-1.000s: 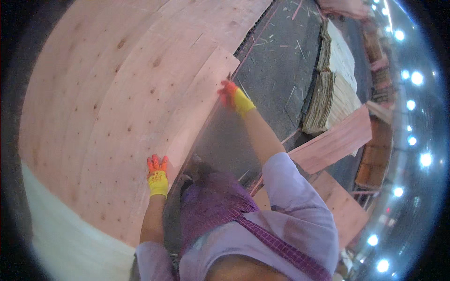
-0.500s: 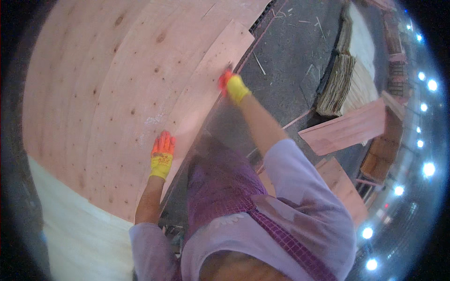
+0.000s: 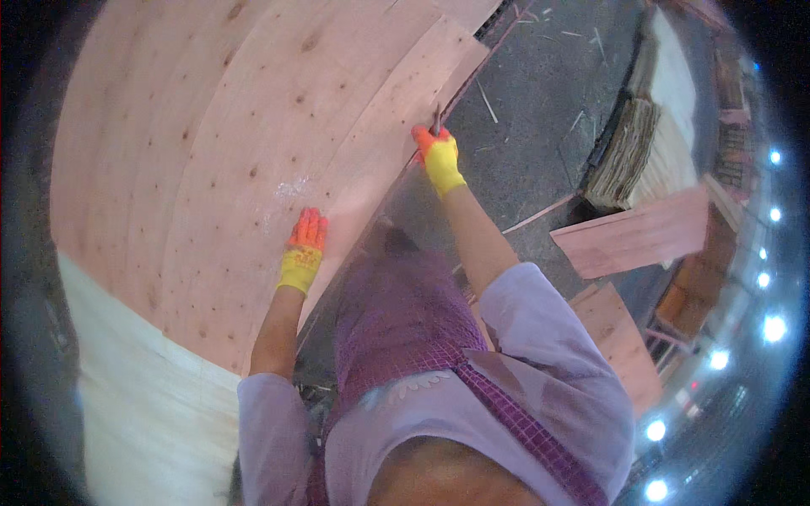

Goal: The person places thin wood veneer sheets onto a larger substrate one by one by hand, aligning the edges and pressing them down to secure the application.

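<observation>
A broad stack of pinkish knotted veneer sheets (image 3: 194,169) fills the left, with a narrower strip (image 3: 409,97) along its right edge. My left hand (image 3: 304,249), in a yellow and orange glove, lies flat on the pink sheets, fingers stretched out. My right hand (image 3: 439,158), gloved alike, is closed on a small metal blade-like tool (image 3: 437,120) at the strip's right edge. Exactly what kind of tool it is I cannot make out. Below the pink sheets at lower left lies a pale cream sheet (image 3: 143,388).
Stacked cream sheets (image 3: 654,152) stand on the dark floor (image 3: 531,93) at right, with wood slivers scattered about. Pink boards (image 3: 633,232) lean nearby, another board (image 3: 616,341) below them. Brown boxes or panels (image 3: 692,299) and bright lights line the far right.
My left hand has slid forward along the pink sheets, away from my body. My right hand stays at the strip's edge, slightly moved. The view has shifted with my head.
</observation>
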Demonstrator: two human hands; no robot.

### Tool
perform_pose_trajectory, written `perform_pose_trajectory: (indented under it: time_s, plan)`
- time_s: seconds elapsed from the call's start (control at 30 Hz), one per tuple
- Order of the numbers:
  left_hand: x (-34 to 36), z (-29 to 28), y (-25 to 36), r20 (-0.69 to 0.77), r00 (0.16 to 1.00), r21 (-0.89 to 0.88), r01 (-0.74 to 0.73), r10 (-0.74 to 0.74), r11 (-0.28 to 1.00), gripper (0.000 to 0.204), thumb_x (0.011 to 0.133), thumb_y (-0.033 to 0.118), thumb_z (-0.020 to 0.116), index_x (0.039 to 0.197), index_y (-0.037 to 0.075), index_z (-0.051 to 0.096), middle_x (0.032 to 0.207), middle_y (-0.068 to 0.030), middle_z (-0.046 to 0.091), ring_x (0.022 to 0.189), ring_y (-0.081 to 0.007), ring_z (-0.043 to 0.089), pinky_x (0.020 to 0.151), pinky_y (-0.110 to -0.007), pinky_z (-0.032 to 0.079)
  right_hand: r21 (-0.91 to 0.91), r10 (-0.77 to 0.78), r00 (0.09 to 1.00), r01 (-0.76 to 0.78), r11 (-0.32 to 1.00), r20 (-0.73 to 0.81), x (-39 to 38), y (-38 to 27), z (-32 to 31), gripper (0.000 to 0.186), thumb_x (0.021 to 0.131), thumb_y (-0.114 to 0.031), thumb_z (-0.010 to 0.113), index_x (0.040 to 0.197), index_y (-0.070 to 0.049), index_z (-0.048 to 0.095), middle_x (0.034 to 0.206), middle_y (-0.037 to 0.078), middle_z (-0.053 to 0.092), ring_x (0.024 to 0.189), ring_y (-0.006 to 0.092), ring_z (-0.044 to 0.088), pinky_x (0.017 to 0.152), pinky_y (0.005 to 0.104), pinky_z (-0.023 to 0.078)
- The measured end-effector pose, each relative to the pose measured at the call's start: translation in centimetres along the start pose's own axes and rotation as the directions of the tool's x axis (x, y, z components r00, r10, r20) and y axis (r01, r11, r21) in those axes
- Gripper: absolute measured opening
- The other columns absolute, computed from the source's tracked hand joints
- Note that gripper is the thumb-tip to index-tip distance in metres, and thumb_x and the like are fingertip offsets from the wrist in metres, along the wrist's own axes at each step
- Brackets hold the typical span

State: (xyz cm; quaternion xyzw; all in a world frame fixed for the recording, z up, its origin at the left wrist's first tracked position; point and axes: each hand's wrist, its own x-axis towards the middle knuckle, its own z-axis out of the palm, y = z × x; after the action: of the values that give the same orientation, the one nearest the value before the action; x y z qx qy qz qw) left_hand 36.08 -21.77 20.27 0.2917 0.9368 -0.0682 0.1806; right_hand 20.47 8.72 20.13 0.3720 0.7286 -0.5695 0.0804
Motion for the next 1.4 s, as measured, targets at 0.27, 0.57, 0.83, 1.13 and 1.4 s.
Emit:
perform_pose_trajectory:
  time_s: [0.27,0.57,0.83,1.13,1.4]
  plan:
    - [0.5,1.1,0.7,-0.017,0.999,-0.088,0.030,-0.031,0.996,0.052,0.082,0.008,0.041,0.133,0.006,0.031,0.142,-0.0127,0.026,0.132,-0.0290,0.023,0.100,-0.037,0.035,0.604,0.249,0.966,-0.236,0.761,0.063,6.7,13.9,-2.7,0.016,0.082,-0.022,0.054,0.088,-0.007,0.056,0.071,0.005,0.055,0.064,0.0210,0.052,0.060,0.0331,0.043]
    - [-1.0,1.4,-1.4,-0.150,0.987,-0.133,-0.074,0.053,0.988,0.085,0.056,0.011,0.071,0.132,0.012,0.034,0.140,-0.0097,0.028,0.130,-0.0277,0.027,0.093,-0.040,0.040,0.346,0.201,0.780,0.021,0.938,-0.592,-10.6,27.8,-37.5,0.019,0.076,-0.024,0.066,0.078,-0.008,0.056,0.059,0.002,0.049,0.040,0.0131,0.041,0.036,0.0263,0.034]
    - [-7.7,-2.3,4.1,-0.276,0.940,-0.238,0.134,-0.199,0.962,0.048,0.072,0.017,0.061,0.119,0.018,0.050,0.101,-0.0100,0.057,0.094,-0.0291,0.054,0.078,-0.043,0.044,0.414,-0.063,0.693,0.498,0.762,-0.718,-36.5,15.3,-44.1,0.021,0.078,-0.020,0.068,0.087,-0.017,0.049,0.058,-0.005,0.042,0.046,0.0058,0.039,0.039,0.0204,0.033]
    - [-24.4,6.0,7.1,-0.347,0.917,-0.630,-0.072,-0.197,0.774,0.055,0.072,0.005,0.052,0.126,0.002,0.043,0.124,-0.0183,0.049,0.115,-0.0321,0.045,0.098,-0.036,0.034,-0.038,-0.126,0.099,0.619,0.784,-0.987,-73.8,25.5,-59.1,0.038,0.083,-0.033,0.060,0.110,-0.006,0.056,0.060,-0.006,0.042,0.045,0.0026,0.038,0.043,0.0160,0.035]
    - [-16.8,4.1,17.2,-0.171,0.985,-0.636,-0.098,-0.016,0.766,0.058,0.072,0.005,0.053,0.129,0.001,0.040,0.128,-0.0201,0.045,0.117,-0.0317,0.044,0.099,-0.034,0.034,-0.107,0.275,-0.307,0.820,0.562,-0.911,-97.5,42.0,-58.4,0.012,0.078,-0.022,0.063,0.081,-0.013,0.056,0.067,0.005,0.053,0.056,0.0191,0.051,0.055,0.0313,0.048]
